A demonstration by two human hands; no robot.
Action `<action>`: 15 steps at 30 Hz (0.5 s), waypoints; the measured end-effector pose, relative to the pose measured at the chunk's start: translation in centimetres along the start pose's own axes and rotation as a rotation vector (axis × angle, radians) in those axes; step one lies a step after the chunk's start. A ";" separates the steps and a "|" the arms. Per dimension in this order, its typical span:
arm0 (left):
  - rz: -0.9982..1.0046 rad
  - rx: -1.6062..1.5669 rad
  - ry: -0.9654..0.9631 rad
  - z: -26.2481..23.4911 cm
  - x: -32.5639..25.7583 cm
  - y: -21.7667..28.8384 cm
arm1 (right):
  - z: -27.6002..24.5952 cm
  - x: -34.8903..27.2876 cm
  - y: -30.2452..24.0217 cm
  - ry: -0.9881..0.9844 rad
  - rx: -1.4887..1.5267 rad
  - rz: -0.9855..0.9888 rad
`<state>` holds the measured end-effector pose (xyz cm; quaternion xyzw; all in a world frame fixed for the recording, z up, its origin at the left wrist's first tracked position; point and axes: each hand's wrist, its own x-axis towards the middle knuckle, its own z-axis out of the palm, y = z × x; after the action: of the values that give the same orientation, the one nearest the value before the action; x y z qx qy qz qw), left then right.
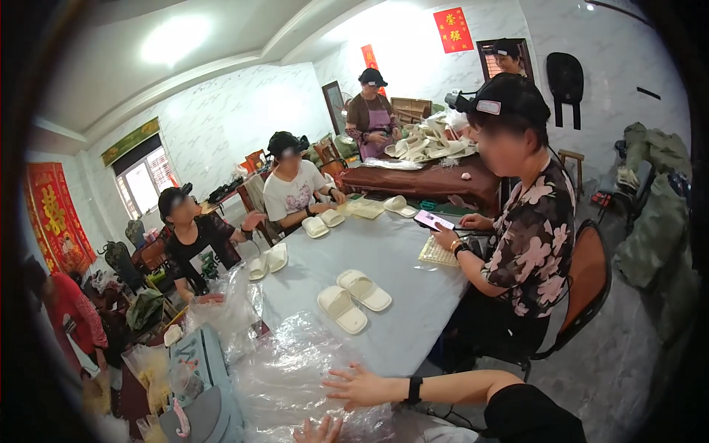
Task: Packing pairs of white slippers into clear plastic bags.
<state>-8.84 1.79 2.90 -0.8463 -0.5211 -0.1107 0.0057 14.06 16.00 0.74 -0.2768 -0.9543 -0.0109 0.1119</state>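
A pile of clear plastic bags (292,369) covers the near part of the grey-topped table. My right hand (362,387), with a black band at its wrist, lies on the plastic with fingers spread. At the lower edge, only the fingers of my left hand (319,430) show, apart and resting on the same plastic. I see nothing held in either hand. Beyond them lies a pair of cream open-toed slippers, one slipper (342,309) on the left and the other slipper (364,290) on the right.
Several people sit around the table; the person on the right holds a phone (434,221). More slippers (315,227) lie at the far side. A grey-blue bag (199,369) stands at left, a chair (587,277) at right. Behind, a brown-covered table (421,181) bears heaped slippers.
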 end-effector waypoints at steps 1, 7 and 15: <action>0.008 -0.006 0.033 0.0 0.0 0.1 | 0.2 -0.2 -0.1 0.037 -0.009 -0.004; -0.037 -0.194 0.045 1.2 -0.4 0.2 | 1.1 -1.1 -0.8 0.181 -0.042 -0.040; -0.025 -0.153 0.174 5.4 -0.7 -1.6 | -0.1 -1.8 -0.3 0.181 0.083 -0.054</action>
<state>-9.56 2.62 -2.65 -0.8250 -0.5190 -0.2232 -0.0152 15.35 14.77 0.43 -0.2438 -0.9471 0.0009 0.2087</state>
